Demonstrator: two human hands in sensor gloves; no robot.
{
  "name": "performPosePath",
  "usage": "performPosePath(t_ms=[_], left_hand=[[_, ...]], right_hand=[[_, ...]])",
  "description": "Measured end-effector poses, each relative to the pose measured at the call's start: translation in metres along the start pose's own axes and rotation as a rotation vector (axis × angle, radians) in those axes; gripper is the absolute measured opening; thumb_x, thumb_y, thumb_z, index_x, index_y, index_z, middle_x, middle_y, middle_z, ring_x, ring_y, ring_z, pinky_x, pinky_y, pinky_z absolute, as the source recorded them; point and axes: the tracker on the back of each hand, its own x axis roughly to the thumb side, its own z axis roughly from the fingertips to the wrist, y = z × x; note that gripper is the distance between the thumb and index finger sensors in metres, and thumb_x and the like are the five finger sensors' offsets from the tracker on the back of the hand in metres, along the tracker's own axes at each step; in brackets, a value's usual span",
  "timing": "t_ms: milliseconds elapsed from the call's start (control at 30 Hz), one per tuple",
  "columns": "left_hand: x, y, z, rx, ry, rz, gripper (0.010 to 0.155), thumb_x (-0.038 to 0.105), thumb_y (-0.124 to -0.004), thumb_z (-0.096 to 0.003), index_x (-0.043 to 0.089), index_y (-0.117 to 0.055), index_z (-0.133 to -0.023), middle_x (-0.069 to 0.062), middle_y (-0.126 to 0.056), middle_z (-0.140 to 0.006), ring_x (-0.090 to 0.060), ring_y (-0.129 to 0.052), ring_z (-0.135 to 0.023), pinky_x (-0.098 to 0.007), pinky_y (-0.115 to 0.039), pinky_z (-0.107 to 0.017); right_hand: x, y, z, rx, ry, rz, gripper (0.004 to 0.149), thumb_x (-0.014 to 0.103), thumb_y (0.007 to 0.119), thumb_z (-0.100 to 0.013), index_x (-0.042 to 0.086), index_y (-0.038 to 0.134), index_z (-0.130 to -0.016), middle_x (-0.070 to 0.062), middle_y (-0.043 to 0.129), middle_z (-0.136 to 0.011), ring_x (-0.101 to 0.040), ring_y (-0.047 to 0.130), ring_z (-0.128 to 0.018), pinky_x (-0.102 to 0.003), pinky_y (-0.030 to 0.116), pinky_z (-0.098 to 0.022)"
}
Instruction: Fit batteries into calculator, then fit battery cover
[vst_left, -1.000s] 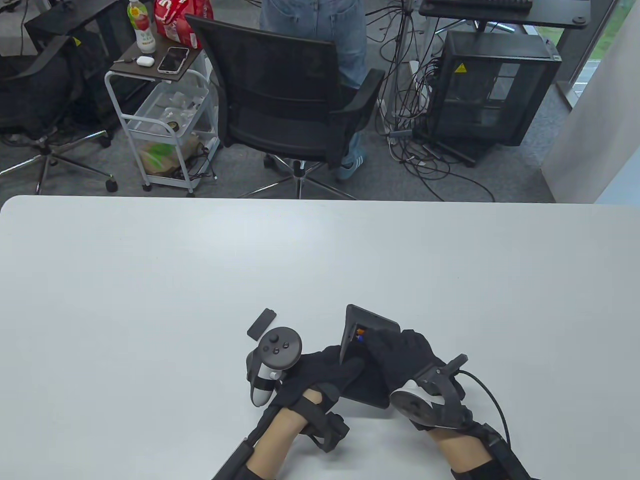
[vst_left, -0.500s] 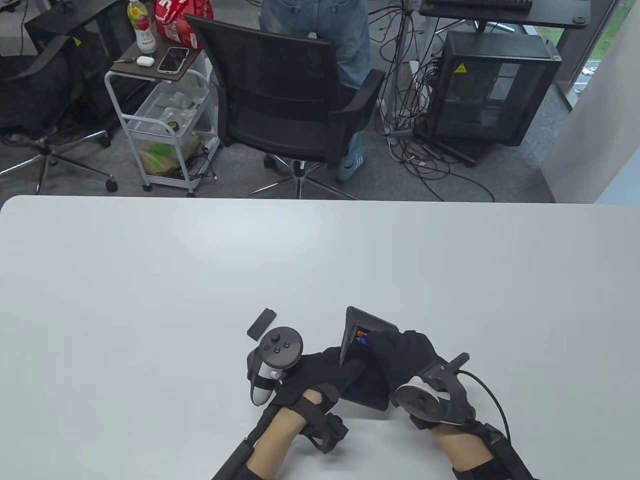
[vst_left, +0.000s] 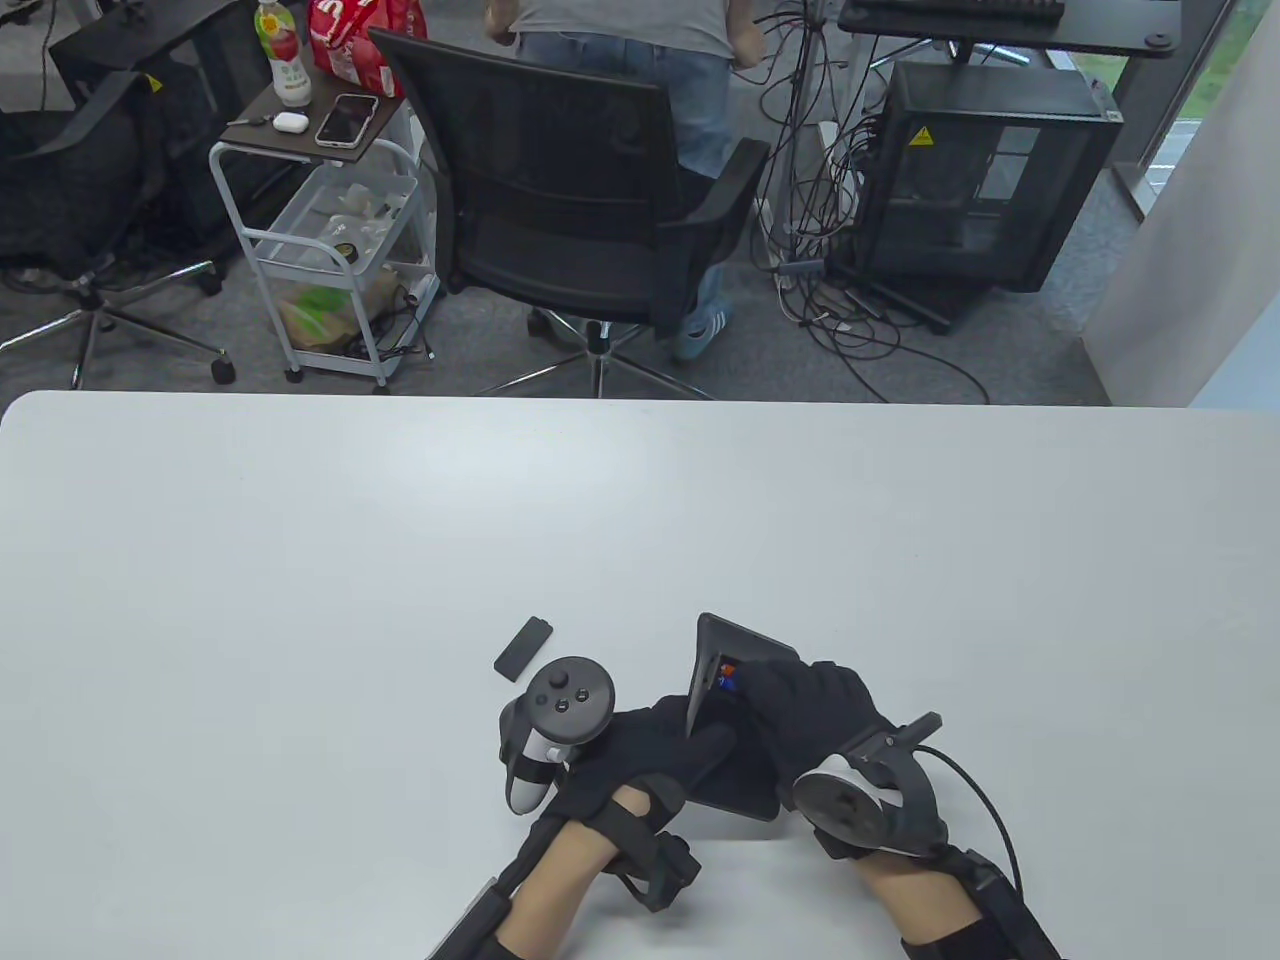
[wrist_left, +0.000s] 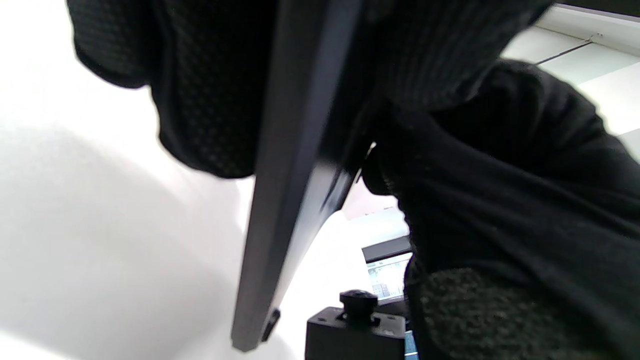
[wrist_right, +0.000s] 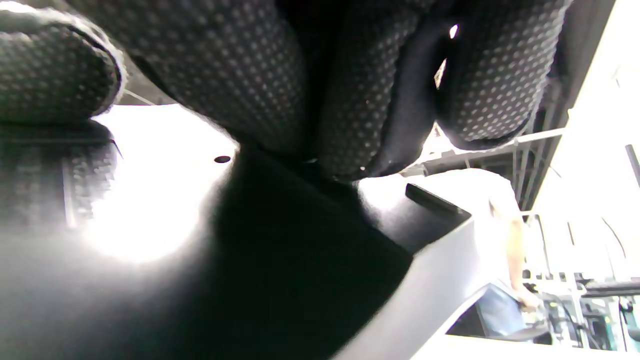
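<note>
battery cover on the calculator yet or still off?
Off. The battery cover lies on the table, apart from the calculator, whose compartment shows a battery.

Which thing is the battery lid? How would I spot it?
Look at the white table, just beyond the left hand. The battery cover is a small flat black strip lying alone, untouched, left of the much bigger calculator both hands hold.

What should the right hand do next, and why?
Probably keep pressing the battery down into the calculator: the right hand fingertips sit at the open compartment, the left hand steadies the calculator, and the battery cover lies apart on the table.
</note>
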Motion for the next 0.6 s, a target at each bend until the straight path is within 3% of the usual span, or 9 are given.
performPosePath(t_ms=[500, 600], left_hand=[[-0.006, 0.003, -0.003, 0.012, 0.017, -0.032, 0.06, 0.049, -0.088, -0.0422, 0.003, -0.081, -0.081, -0.012, -0.101, -0.064, -0.024, -0.109, -0.044, -0.051, -0.085, -0.052], [-0.008, 0.006, -0.002, 0.047, 0.071, 0.018, 0.06, 0.048, -0.088, -0.0423, 0.004, -0.081, -0.081, -0.012, -0.102, -0.065, -0.025, -0.109, -0.045, -0.051, -0.084, -0.052]], right_hand=[[-0.005, 0.006, 0.001, 0.028, 0.033, 0.014, 0.044, 0.028, 0.096, -0.04, 0.019, 0.084, -0.082, -0.015, 0.092, -0.072, -0.033, 0.102, -0.047, -0.057, 0.084, -0.046], [-0.006, 0.004, 0.002, 0.002, 0.016, 0.011, 0.047, 0.031, 0.095, -0.041, 0.017, 0.083, -0.085, -0.015, 0.091, -0.074, -0.034, 0.102, -0.049, -0.057, 0.084, -0.047]])
